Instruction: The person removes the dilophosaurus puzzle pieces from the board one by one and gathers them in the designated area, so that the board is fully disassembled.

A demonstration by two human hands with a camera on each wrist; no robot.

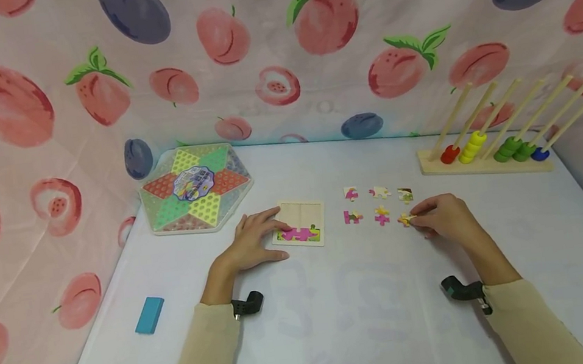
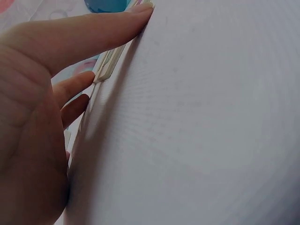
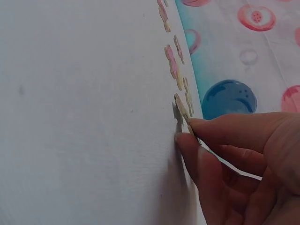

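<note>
My left hand [image 1: 251, 241] lies at the left side of a small wooden puzzle tray [image 1: 301, 212], fingers stretched over its edge and thumb held apart. Along the bottom of the tray sit joined pink and green puzzle pieces [image 1: 301, 234]. Between thumb and fingertips, my right hand [image 1: 444, 218] pinches a yellow puzzle piece [image 1: 404, 219]; the right wrist view shows this piece [image 3: 181, 106] tilted, one end lifted off the table. Left of and above that hand, several loose pieces lie in two rows, among them a pink and yellow piece [image 1: 382, 215] and a green-brown piece [image 1: 405, 194].
A Chinese checkers board [image 1: 196, 188] lies at the back left. At the back right stands a wooden bead rack [image 1: 488, 165] with upright rods and coloured beads. A blue block [image 1: 149, 315] rests near the left table edge. Fruit-print cloth [image 1: 273, 43] hangs behind the white table.
</note>
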